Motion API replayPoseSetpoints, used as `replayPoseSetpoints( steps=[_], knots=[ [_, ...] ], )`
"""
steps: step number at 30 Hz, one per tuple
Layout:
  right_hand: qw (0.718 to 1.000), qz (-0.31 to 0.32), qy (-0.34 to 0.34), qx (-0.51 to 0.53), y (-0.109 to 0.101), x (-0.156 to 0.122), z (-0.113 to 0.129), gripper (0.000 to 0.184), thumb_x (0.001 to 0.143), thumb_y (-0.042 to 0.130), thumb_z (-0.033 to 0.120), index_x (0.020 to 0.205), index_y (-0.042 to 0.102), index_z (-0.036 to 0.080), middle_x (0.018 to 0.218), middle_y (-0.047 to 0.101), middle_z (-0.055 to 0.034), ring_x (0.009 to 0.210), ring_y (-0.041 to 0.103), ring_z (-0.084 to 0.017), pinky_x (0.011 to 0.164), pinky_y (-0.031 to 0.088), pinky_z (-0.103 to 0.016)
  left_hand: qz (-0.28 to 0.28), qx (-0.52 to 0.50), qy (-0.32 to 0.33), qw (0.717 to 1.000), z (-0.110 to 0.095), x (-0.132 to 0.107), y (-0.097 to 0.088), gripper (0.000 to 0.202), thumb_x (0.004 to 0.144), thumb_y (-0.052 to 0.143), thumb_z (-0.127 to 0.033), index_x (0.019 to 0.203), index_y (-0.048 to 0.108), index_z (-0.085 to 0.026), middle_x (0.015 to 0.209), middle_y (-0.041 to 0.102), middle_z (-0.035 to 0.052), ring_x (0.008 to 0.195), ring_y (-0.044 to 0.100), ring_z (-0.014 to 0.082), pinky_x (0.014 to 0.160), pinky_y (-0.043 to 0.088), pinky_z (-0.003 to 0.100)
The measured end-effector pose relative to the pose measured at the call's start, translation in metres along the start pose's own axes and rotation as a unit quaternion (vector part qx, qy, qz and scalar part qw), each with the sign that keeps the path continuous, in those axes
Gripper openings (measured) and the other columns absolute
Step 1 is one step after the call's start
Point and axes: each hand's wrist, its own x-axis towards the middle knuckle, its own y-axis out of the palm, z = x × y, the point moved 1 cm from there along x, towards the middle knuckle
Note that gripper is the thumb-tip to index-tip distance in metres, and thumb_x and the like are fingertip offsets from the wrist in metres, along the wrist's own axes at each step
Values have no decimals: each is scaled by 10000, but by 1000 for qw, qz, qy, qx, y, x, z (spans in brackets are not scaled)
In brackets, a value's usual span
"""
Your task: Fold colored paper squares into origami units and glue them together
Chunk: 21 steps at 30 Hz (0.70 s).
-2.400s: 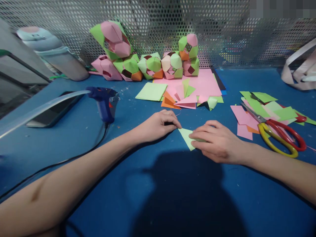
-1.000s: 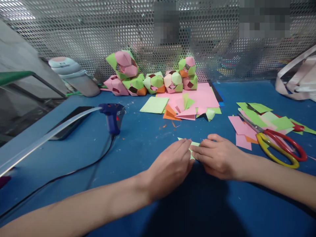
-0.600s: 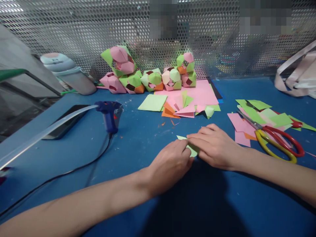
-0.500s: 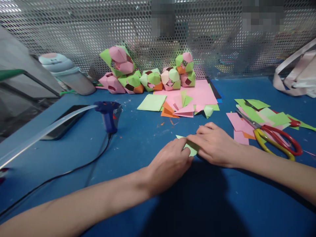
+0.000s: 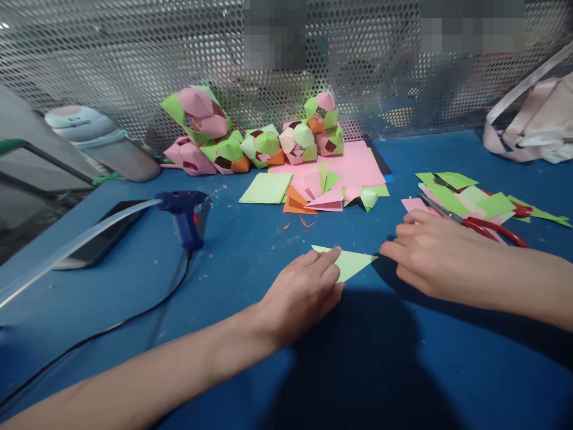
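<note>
My left grip (image 5: 304, 292): fingers half bent, thumb apart, fingertips pressing a pale green paper triangle (image 5: 357, 261) onto the desk (image 5: 255, 263). My right grip (image 5: 427, 254): fingers loosely bent, slightly spread, off the triangle just past its right tip, partly hiding the scissors (image 5: 475, 226). Glue gun (image 5: 186, 224) well left, paper stack (image 5: 266, 188) farther back.

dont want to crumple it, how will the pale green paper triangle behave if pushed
The pale green paper triangle looks thin, so probably light and bendy. Lying flat, it would likely slide, not tip, though the left hand on it may resist.
</note>
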Motion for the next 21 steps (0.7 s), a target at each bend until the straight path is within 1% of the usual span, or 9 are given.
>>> replayPoseSetpoints(
  steps=[2, 4, 6, 7, 10, 13, 16, 19, 21],
  knots=[
    [999, -32, 29, 25, 5, 5, 4, 134, 807, 479, 141, 805, 612, 162, 664, 618, -68, 659, 512, -207, 666, 290, -354, 3, 3, 1, 1000, 0, 1, 0, 133, 863, 495, -209, 821, 592, -128, 1255, 598, 142, 913, 602, 232, 816, 548, 395],
    [996, -53, 30, 57, 14, 11, 13, 230, 814, 451, 87, 975, 610, 127, 820, 652, -94, 762, 542, -216, 691, 316, -345, 5, 5, 2, 1000, 0, 1, 1, 133, 857, 496, -206, 857, 601, -124, 1248, 602, 136, 907, 598, 232, 808, 549, 392],
    [996, -40, -4, 75, 23, 14, 23, 318, 801, 451, 54, 1092, 575, 91, 925, 652, -119, 835, 550, -221, 713, 336, -340, 4, 11, 5, 1000, -1, 2, 0, 143, 852, 499, -205, 889, 606, -117, 1238, 606, 137, 925, 592, 239, 820, 545, 392],
    [997, -26, -14, 69, 27, 14, 27, 330, 795, 462, 53, 1107, 569, 73, 933, 650, -131, 848, 551, -227, 720, 342, -343, 2, 19, 6, 1000, -1, 2, 0, 151, 851, 500, -206, 895, 608, -111, 1232, 607, 144, 941, 591, 247, 830, 540, 395],
    [1000, 11, -21, 19, 29, 10, 32, 283, 782, 509, 85, 1045, 606, 43, 848, 650, -146, 784, 555, -243, 703, 339, -361, 0, 56, 0, 998, -1, 1, -2, 197, 861, 494, -248, 859, 612, -91, 1173, 624, 193, 918, 604, 274, 800, 542, 415],
    [999, 42, -19, -18, 21, 5, 30, 170, 765, 547, 114, 894, 652, 77, 732, 642, -127, 662, 542, -225, 660, 315, -365, -8, 88, -8, 996, 1, -1, -3, 292, 881, 476, -332, 820, 612, -81, 1075, 648, 227, 860, 618, 297, 736, 543, 440],
    [997, 64, -18, -32, 12, 3, 26, 83, 747, 566, 128, 761, 646, 112, 662, 636, -119, 591, 523, -209, 646, 289, -368, -17, 94, -8, 995, 4, -2, -4, 358, 880, 480, -407, 820, 611, -79, 1036, 654, 229, 869, 618, 310, 730, 536, 449],
    [998, 59, -8, -27, 10, 5, 24, 92, 768, 551, 137, 716, 627, 131, 603, 618, -95, 571, 511, -202, 653, 270, -368, -23, 74, -9, 997, 8, -1, -3, 420, 862, 489, -488, 829, 605, -85, 1002, 655, 221, 904, 608, 317, 754, 522, 457],
    [999, 35, 7, -13, 12, 7, 24, 139, 810, 520, 150, 710, 616, 140, 596, 611, -80, 591, 511, -198, 664, 267, -366, -27, 48, -8, 998, 10, 0, -2, 435, 856, 486, -518, 837, 598, -98, 953, 655, 198, 937, 597, 315, 779, 510, 460]
  ],
)
